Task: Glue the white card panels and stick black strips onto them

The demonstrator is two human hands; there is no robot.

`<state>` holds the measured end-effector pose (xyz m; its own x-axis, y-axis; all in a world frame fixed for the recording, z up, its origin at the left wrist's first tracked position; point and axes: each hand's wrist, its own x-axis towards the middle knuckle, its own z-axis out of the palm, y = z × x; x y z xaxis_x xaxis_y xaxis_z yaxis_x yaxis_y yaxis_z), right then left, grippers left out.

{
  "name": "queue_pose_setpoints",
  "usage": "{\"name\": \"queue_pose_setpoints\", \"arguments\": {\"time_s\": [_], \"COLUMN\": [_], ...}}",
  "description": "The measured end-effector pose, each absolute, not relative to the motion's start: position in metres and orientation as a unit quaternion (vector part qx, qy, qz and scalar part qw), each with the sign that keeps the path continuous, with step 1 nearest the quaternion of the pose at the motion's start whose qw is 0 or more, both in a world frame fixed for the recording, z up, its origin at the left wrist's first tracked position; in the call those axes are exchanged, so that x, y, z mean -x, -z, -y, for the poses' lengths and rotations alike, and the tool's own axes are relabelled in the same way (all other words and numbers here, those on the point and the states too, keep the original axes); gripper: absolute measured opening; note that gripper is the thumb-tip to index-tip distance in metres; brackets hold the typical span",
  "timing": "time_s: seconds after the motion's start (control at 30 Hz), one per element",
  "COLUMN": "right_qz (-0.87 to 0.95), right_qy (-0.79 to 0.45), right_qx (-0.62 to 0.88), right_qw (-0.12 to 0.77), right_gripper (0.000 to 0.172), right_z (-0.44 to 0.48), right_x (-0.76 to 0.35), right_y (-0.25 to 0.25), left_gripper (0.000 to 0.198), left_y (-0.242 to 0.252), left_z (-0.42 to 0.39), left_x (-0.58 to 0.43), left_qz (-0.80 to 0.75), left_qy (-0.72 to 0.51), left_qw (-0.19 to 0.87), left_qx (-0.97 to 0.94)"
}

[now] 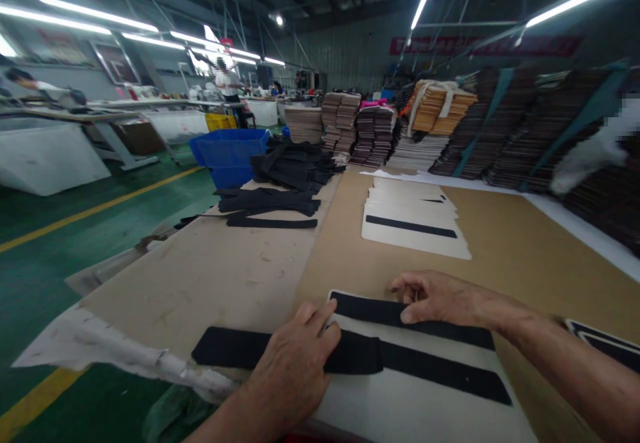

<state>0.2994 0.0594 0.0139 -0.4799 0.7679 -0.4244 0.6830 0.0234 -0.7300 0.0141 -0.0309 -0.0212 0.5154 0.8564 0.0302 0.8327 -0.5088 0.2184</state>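
A cream panel (400, 406) lies in front of me with a black strip (360, 306) along its far edge and a second black strip (445, 368) across its middle. My left hand (300, 356) is closed over a loose, dark fabric strip (230, 348), which overlaps the middle strip's left end. Its index fingertip touches the left end of the far-edge strip. My right hand (440, 300) has its thumb on that far-edge strip and its fingers curled at the panel's edge; the fingertips are partly hidden.
Farther back on the brown tabletop (330, 256) lie overlapping cream panels (410, 210) with black strips. A pile of black strips (295, 166) sits at the left, beside a blue bin (230, 153). Tall stacks of pieces (540, 123) line the back. Another person (227, 83) stands far off.
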Motion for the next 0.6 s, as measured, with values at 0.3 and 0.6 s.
{"name": "queue_pose_setpoints", "arguments": {"time_s": [0.3,0.6], "right_qz": [0.615,0.545], "right_qy": [-0.479,-0.352], "right_qx": [0.609,0.726], "right_qw": [0.147,0.229], "right_gripper": [0.019,0.016], "right_z": [0.022,0.036], "right_x": [-0.374,-0.368], "right_y": [-0.008,0.016], "left_gripper": [0.062,0.065], "left_y": [0.029,0.036], "left_z": [0.024,0.02], "left_x": [-0.011,-0.005], "left_qz": [-0.492,-0.482], "left_qy": [-0.031,-0.013], "left_qw": [0.061,0.031], "left_qx": [-0.868,-0.875]}}
